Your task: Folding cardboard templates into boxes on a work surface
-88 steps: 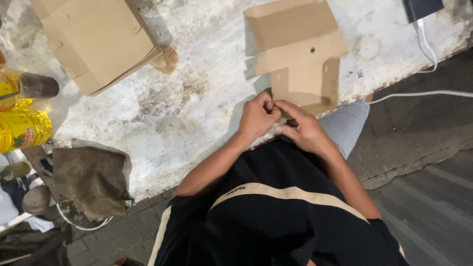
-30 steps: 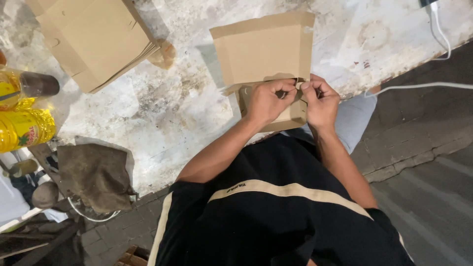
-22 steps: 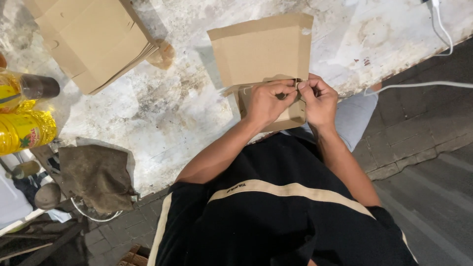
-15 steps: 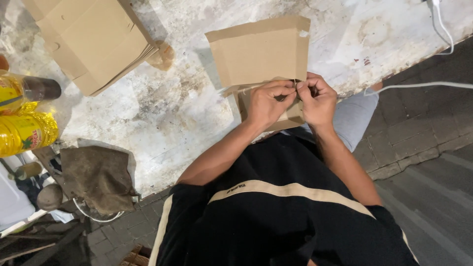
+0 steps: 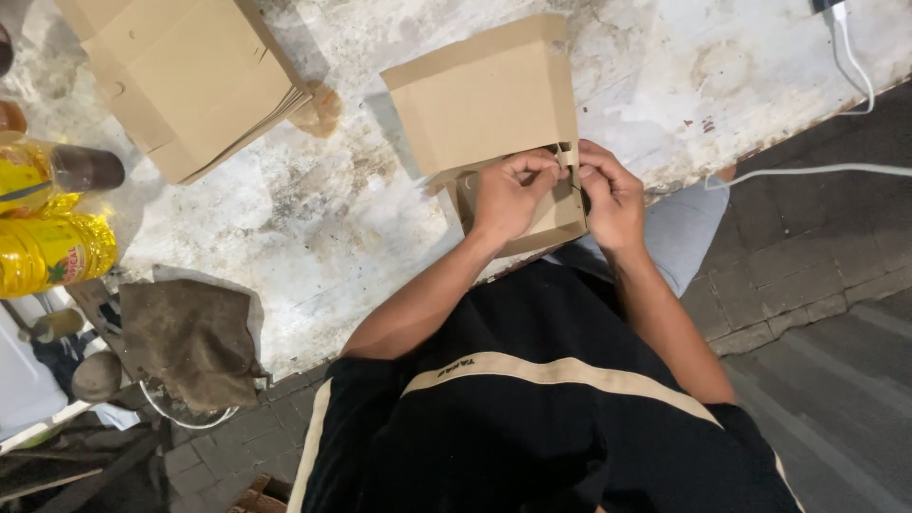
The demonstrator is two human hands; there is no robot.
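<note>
Since half a second ago almost nothing has shifted: both hands were already pinching at the lower edge of the brown cardboard box, and they remain there, with the box sitting a touch lower in the frame.

Head view, upper centre: the box stands on the worn white table, its broad panel tilted up and facing the camera, its lower part folded toward the person at the table's near edge. The left hand is curled almost closed, thumb and forefinger nipping a small cardboard tab at the panel's lower right corner, the rest of the hand lying over the box's lower flap. The right hand sits just beside it, touching it, fingers bent and closed on the same corner of the box from the right.

Upper left of the frame holds a stack of flat cardboard blanks on the table. At the left edge lie yellow oil bottles. Lower left, a brown cloth hangs off the table's edge. A white cable runs along the upper right.
</note>
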